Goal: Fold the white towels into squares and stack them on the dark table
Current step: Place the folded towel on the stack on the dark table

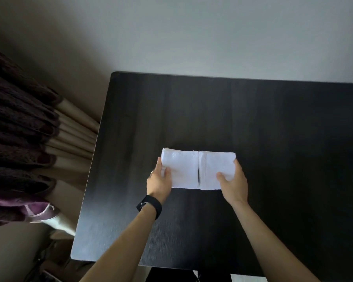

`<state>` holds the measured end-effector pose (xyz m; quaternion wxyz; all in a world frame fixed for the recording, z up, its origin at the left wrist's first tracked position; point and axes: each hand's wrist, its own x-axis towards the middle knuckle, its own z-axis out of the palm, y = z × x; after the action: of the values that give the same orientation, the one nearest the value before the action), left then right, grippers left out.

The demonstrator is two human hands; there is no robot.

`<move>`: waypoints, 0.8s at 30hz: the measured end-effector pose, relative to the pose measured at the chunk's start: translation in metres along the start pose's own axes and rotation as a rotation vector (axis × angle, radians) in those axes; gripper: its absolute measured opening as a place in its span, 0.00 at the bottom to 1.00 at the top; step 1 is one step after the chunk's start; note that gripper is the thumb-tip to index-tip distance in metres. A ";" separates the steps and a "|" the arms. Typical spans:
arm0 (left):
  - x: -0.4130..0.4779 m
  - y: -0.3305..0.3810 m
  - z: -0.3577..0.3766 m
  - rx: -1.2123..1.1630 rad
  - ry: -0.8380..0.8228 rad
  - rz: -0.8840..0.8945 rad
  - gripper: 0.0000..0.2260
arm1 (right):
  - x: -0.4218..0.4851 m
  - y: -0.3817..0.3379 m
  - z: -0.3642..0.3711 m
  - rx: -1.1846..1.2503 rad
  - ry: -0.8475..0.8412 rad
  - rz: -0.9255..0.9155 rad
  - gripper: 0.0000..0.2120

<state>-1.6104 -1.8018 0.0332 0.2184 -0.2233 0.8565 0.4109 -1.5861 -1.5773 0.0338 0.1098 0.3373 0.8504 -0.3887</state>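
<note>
White towel (183,169) sits mid dark counter (273,129), 2 square halves meeting at a centre seam. The left hand (159,182) pinches the left edge and the right hand (234,184) pinches the right edge, thumbs on top.

Pretty dim shot overall, soft indoor light and no hard shadows anywhere. The dark surface (273,129) swallows most of the light, except for a pale bluish sheen along its near-left edge, so the light seems to come from that side. The white towels (183,169) are blown out, with hardly any texture showing, just a thin dark shadow line in the gap between them. The wall (212,33) goes from grey-bright on the right to murky brown on the left. The curtain (18,129) is dark and mushy. Wide-angle stretch is obvious: the surface's edges splay out and the forearms (130,241) balloon toward the bottom.
</note>
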 end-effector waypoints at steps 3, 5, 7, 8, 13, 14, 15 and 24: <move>-0.005 0.004 0.004 -0.004 -0.019 0.007 0.26 | -0.004 -0.001 0.003 -0.008 0.007 -0.010 0.36; -0.012 0.003 0.001 -0.043 -0.005 0.003 0.29 | -0.005 -0.001 0.001 -0.004 0.016 -0.006 0.37; -0.024 -0.002 -0.003 -0.043 0.040 0.092 0.33 | -0.009 0.003 -0.003 -0.029 0.060 -0.041 0.37; -0.031 -0.006 -0.006 -0.033 0.057 0.162 0.34 | -0.013 0.007 -0.005 -0.046 0.083 -0.071 0.38; -0.046 -0.028 -0.004 0.224 -0.039 0.336 0.40 | -0.043 0.036 -0.011 -0.195 -0.030 -0.184 0.43; -0.045 -0.032 -0.002 0.294 -0.044 0.356 0.41 | -0.045 0.041 -0.010 -0.243 -0.073 -0.206 0.45; -0.043 -0.036 0.000 0.351 -0.040 0.376 0.41 | -0.046 0.046 -0.009 -0.298 -0.102 -0.233 0.46; -0.027 -0.054 0.026 0.386 0.178 0.534 0.34 | -0.020 0.085 0.014 -0.429 0.135 -0.522 0.32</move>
<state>-1.5538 -1.8064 0.0007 0.0655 0.0193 0.9624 0.2628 -1.5166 -1.5571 -0.0163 0.0184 0.1026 0.9757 -0.1927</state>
